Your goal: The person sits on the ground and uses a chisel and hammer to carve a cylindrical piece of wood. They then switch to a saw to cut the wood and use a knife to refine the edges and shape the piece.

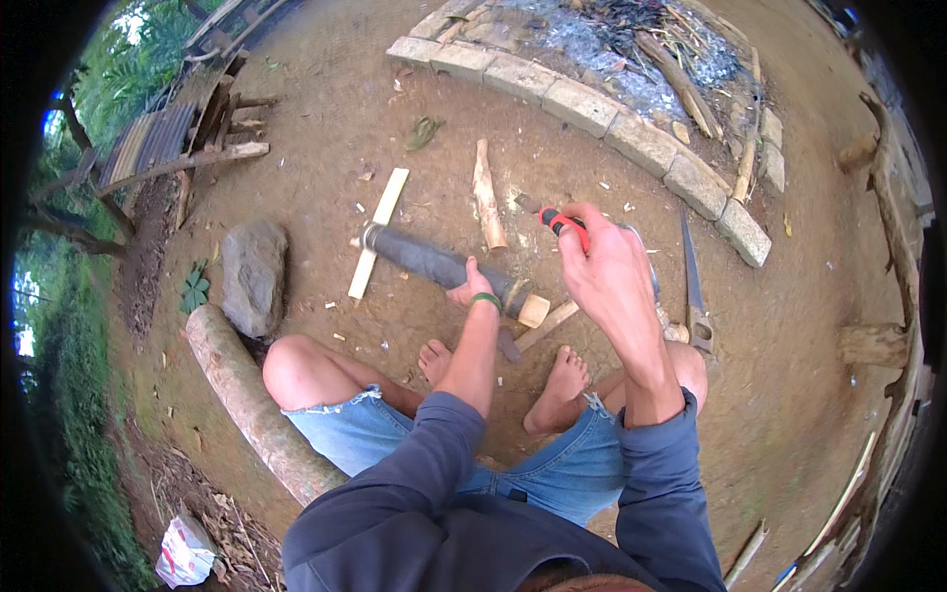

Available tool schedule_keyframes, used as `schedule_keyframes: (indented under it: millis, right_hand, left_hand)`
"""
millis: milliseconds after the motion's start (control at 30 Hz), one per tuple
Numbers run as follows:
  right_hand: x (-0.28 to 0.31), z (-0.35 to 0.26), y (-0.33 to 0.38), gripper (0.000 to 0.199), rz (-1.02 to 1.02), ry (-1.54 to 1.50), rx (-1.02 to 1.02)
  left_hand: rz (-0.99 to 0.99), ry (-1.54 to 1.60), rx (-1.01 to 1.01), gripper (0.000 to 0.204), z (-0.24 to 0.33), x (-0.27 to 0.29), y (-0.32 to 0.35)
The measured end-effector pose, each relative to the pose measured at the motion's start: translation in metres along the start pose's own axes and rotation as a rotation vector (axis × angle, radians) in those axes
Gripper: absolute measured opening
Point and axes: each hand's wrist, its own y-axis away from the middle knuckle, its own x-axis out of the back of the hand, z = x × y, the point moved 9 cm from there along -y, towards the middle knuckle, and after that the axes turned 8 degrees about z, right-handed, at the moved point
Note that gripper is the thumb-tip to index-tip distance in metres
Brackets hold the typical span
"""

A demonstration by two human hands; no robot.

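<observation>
Left hand (pixel 473 286): grasping the long dark grey cylinder (pixel 424 259) near its right end, thumb laid along the upper side
Right hand (pixel 604 254): clenched round the red-and-black-handled tool (pixel 569 227), its short dull metal end pointing up and left, well clear of the cylinder
Cylinder: lying aslant just beyond the bare feet (pixel 559 390), a pale squared wooden end piece (pixel 534 312) sticking out at its right
Cylinder's left end: resting across the flat pale wooden strip (pixel 389 207) on the brown dirt ground (pixel 326 128)
Beyond the cylinder: a short light-brown wooden stick (pixel 484 192), near it but apart
Right of the right hand: a grey-bladed handsaw (pixel 694 281)
Left side: a large grey rounded stone (pixel 254 281) near a rough-barked log (pixel 242 385)
Fire place: pale ash (pixel 582 47) behind a curved row of grey blocks (pixel 580 104)
</observation>
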Motion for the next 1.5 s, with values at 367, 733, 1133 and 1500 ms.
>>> schedule_keyframes:
  millis: [367, 733, 1133, 1500]
  right_hand:
    - [-0.009, 0.001, 0.002, 0.030, -0.057, -0.027, -0.069]
    - [-0.009, -0.003, 0.000, 0.029, -0.055, -0.126, -0.115]
    - [0.003, 0.003, 0.000, 0.031, 0.022, -0.188, -0.067]
    - [-0.013, 0.026, -0.001, 0.036, -0.053, -0.199, -0.012]
  left_hand:
    - [-0.405, -0.994, -0.356, 0.099, 0.007, 0.024, -0.009]
    - [-0.440, -1.547, -1.875, 0.084, 0.109, -0.028, -0.017]
    - [-0.490, -1.791, -1.696, 0.081, 0.058, -0.018, -0.012]
    - [-0.346, -1.473, -1.575, 0.038, 0.050, 0.010, 0.007]
